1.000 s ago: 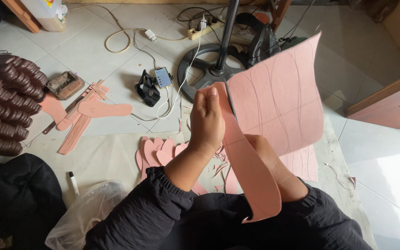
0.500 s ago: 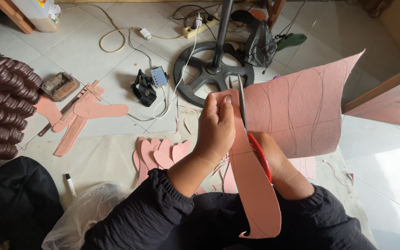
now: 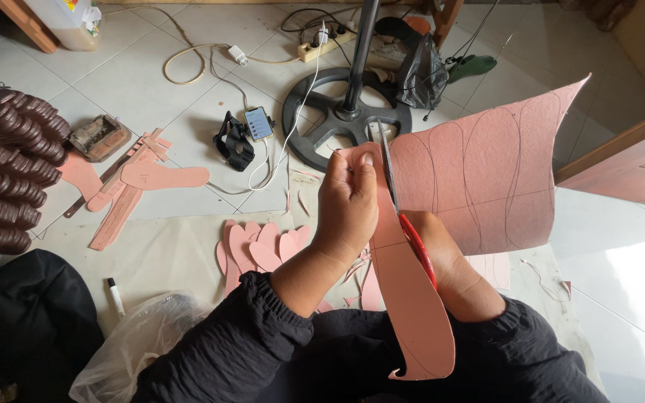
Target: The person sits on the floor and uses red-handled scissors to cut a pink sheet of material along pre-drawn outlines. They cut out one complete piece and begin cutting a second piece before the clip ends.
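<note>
I see left hand [image 3: 346, 200] pinching cut edge of pink pencil-marked foam sheet [image 3: 487, 175], held mid-air at centre. Right hand [image 3: 442, 257], mostly hidden behind strip, seems closed round red-handled scissors [image 3: 401, 201], blades pointing 12 o'clock. Pink sole-shaped cutouts [image 3: 259, 250] on floor at 9 o'clock.

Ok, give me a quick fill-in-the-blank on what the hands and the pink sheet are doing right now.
1. The right hand works scissors with ____ handles.
2. The left hand grips the pink sheet on the ____ side of the blades.
3. The curved lines drawn on the sheet are ____ in colour.
4. Below the left forearm, a pile of cut pink pieces lies on the ____.

Missing words: red; left; black; floor
</note>
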Demonstrator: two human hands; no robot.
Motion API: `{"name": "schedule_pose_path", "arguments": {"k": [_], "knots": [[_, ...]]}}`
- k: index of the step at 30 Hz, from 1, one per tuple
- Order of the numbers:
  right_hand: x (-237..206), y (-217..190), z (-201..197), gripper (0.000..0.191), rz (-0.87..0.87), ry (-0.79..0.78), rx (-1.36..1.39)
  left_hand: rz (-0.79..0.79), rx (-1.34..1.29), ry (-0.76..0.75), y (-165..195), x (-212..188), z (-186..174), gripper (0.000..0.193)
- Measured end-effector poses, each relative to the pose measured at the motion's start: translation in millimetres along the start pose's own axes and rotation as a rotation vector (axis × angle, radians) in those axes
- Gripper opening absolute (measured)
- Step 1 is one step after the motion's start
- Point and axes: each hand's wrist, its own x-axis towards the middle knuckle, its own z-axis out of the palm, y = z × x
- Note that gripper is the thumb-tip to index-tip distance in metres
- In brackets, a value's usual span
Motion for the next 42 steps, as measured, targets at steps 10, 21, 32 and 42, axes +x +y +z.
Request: {"name": "schedule_pose_path", "arguments": {"k": [10, 21, 32, 42], "knots": [[-5, -10, 4, 0.017, 0.025, 0.032, -0.003, 0.121, -0.086, 0.017, 5, -1, -3, 0.022], [3, 3, 2, 0.025, -0.032, 0.126, -0.026, 0.167, -0.054, -0.136, 14, -6, -10, 0.019], [3, 1, 8, 0.022, 0.015, 0.138, -0.014, 0.090, -0.073, -0.145, 19, -10, -10, 0.020], [0, 9, 8, 0.019, -0.071, 0.136, -0.030, 0.034, -0.064, -0.133, 22, -14, -10, 0.021]]}}
